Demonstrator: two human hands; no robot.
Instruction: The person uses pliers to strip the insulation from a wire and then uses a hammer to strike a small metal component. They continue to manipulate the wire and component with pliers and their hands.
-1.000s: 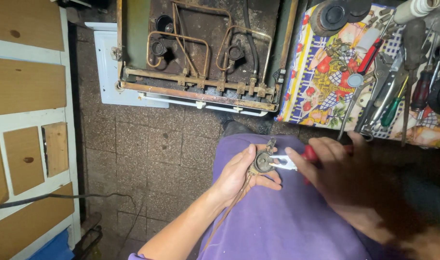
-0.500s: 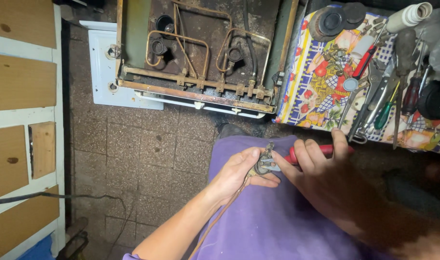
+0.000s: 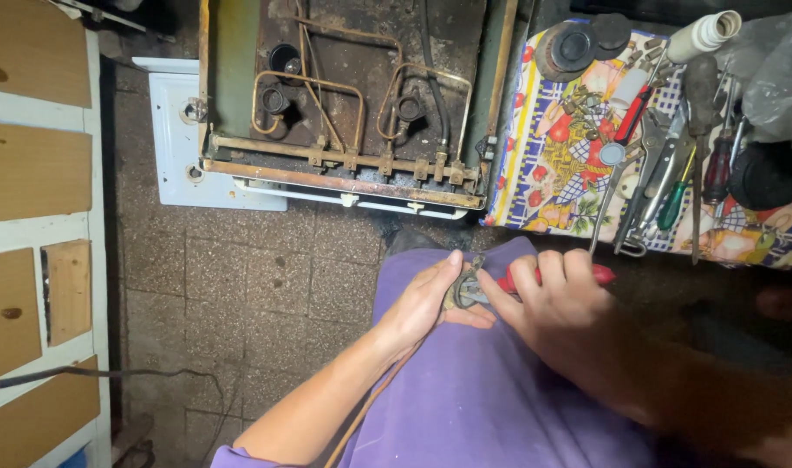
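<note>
Wooden panels (image 3: 32, 173) along the left edge, with a dark cable (image 3: 110, 374) trailing over the tiled floor (image 3: 266, 286). Further right, a dismantled gas stove (image 3: 344, 104) lying open on that floor, its copper pipes (image 3: 313, 87) and rusty valve rail (image 3: 344, 169) exposed. Below it, a lap in purple cloth (image 3: 482, 399).

Left hand (image 3: 426, 299) curled round a small metal fitting (image 3: 463, 290) at the top edge of the lap, thumb and fingers clamped on it; a thin copper tube (image 3: 370, 403) running down from there along the forearm. Right hand (image 3: 556, 308) touching the fitting from the other side, fingers wrapped round red-handled pliers (image 3: 599, 275); pliers' tip hidden behind the fingers, so hard to tell what it bites.

At the right, a patterned cloth (image 3: 552, 173) covered with loose tools: screwdrivers (image 3: 673, 199), wrenches (image 3: 638, 186), a white tube (image 3: 704, 35), burner caps (image 3: 573, 48).

Likely risks: the pliers slipping off the small fitting and pinching the left thumb pressed right against it; too hard a twist kinking the thin tube; the fitting dropping off the lap onto the dim floor, since nothing but fingers supports it.
</note>
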